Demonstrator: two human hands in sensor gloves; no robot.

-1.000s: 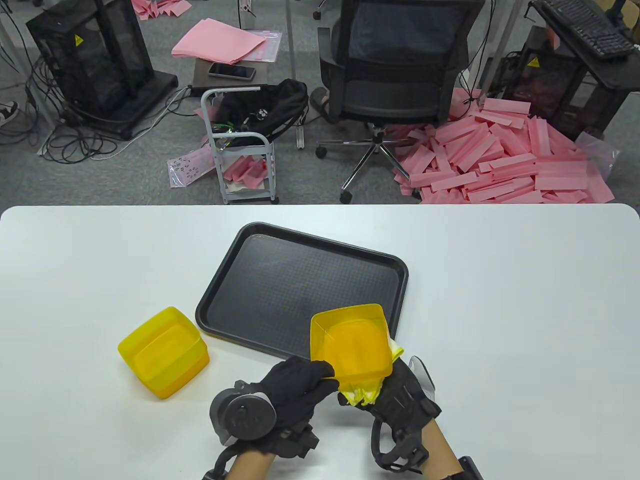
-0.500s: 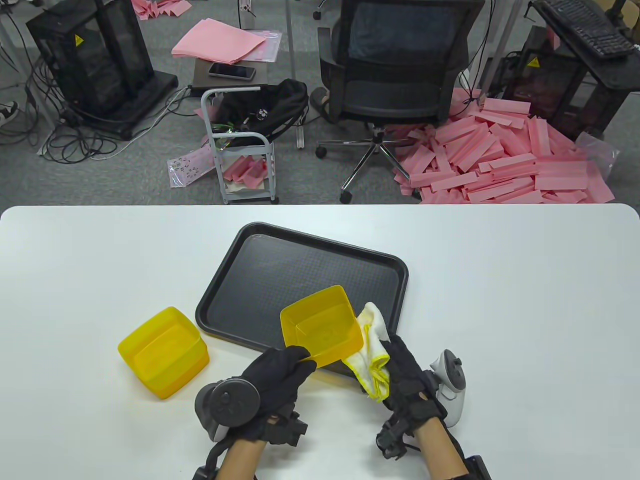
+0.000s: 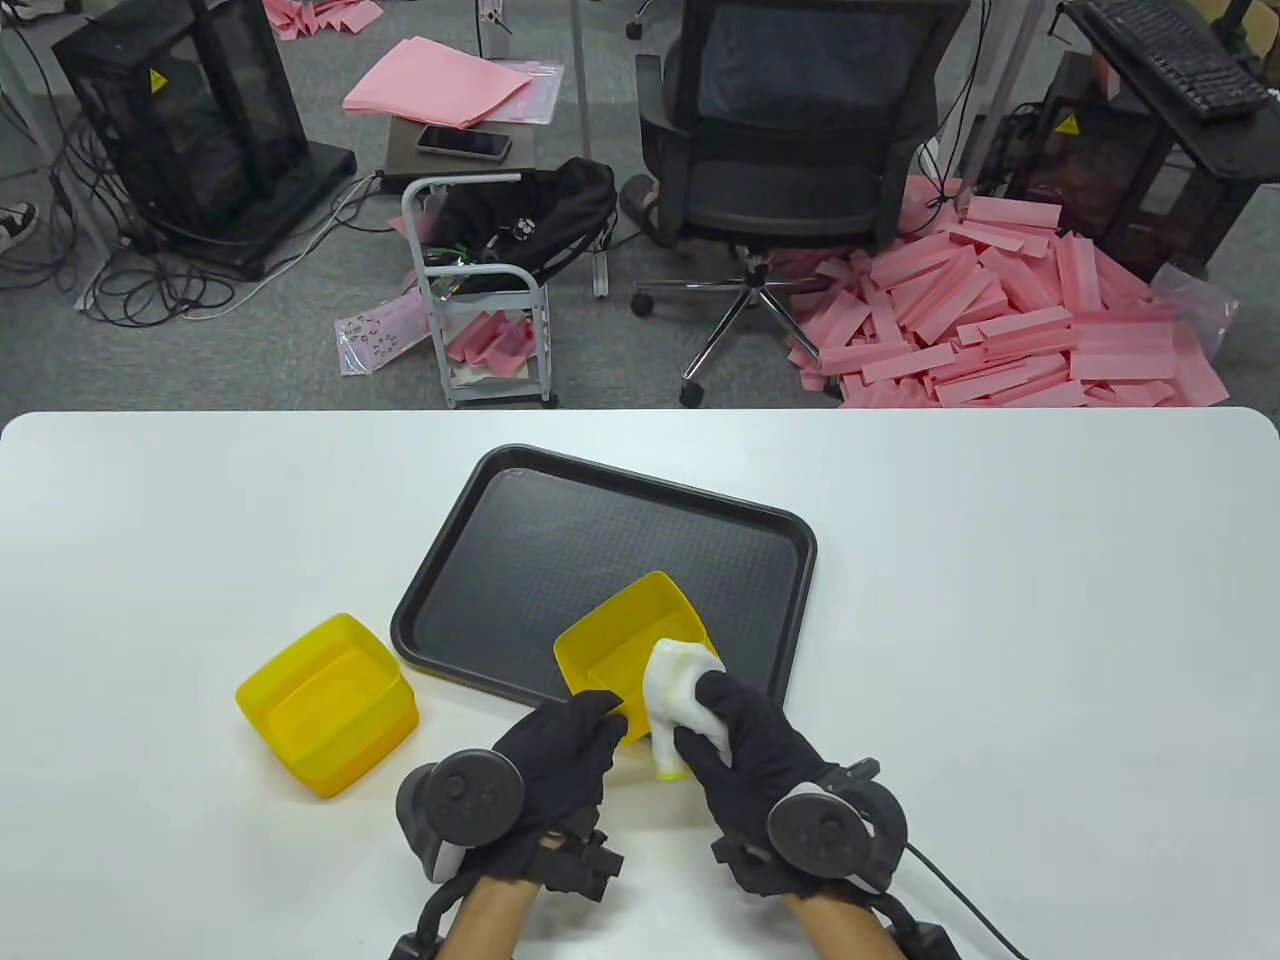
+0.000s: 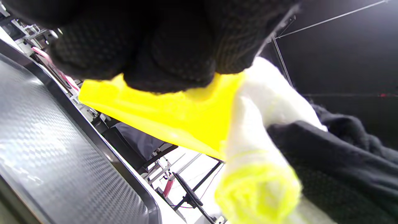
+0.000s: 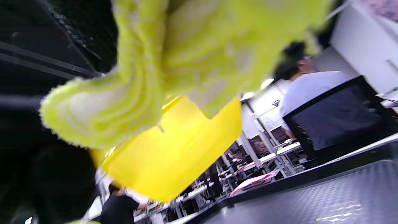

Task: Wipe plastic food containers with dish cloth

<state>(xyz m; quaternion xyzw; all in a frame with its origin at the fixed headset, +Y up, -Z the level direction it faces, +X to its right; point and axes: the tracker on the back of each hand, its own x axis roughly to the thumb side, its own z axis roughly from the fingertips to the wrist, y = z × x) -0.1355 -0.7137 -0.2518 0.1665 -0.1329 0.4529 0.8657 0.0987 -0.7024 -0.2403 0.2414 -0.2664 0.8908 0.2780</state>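
White table (image 3: 1000, 620) lies bare right of tray (image 3: 770, 530); hands (image 3: 560, 750) crowd container (image 3: 625, 625).

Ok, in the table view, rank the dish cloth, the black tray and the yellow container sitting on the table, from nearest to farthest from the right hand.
1. dish cloth: bunched in the right hand itself, against the held container.
2. black tray: just beyond the hand, its near edge close by.
3. yellow container on the table: far off to the left, past the left hand.

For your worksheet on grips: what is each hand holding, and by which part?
The left hand grips the yellow container by its near rim. The right hand holds the bunched dish cloth around its middle.
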